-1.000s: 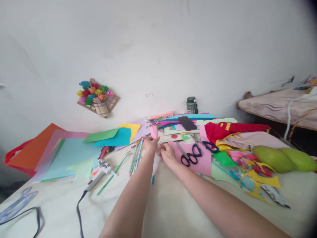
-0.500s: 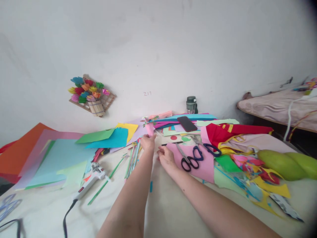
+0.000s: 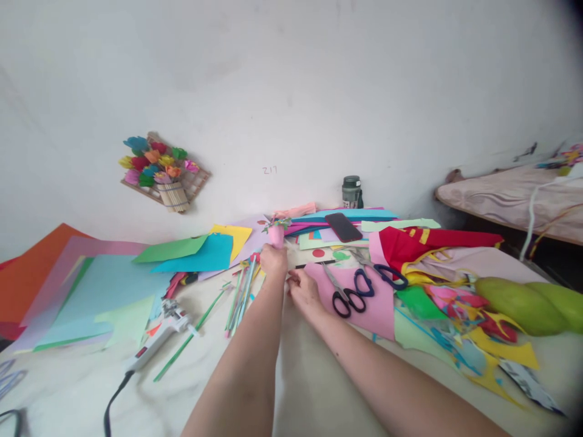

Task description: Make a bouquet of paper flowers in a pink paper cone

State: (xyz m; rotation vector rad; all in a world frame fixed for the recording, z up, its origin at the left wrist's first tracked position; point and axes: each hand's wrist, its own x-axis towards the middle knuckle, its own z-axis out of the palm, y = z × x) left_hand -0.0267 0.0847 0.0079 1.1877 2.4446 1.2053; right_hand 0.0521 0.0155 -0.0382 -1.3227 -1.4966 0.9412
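Note:
My left hand [image 3: 274, 261] is closed round a small pink paper roll [image 3: 276, 234] that stands up from the fist, with bits of green and red paper at its top. My right hand [image 3: 301, 289] sits just to the right of it on the table, fingers curled in a pinch near the left hand; what it pinches is too small to make out. A bundle of thin green and coloured paper sticks [image 3: 241, 291] lies just left of my left hand. Black-handled scissors [image 3: 345, 292] rest on a pink sheet [image 3: 364, 303] right of my right hand.
A glue gun [image 3: 160, 334] with its black cord lies at the left front. Coloured paper sheets [image 3: 113, 279] spread at the left, scraps [image 3: 455, 315] at the right. A phone [image 3: 344, 226], a dark jar [image 3: 352, 192], a second pair of scissors [image 3: 387, 274] and green mangoes [image 3: 523, 297] are also there.
The view has swung slightly left and the things have slid in the frame. Both hands stay close together with the pink roll in the left hand.

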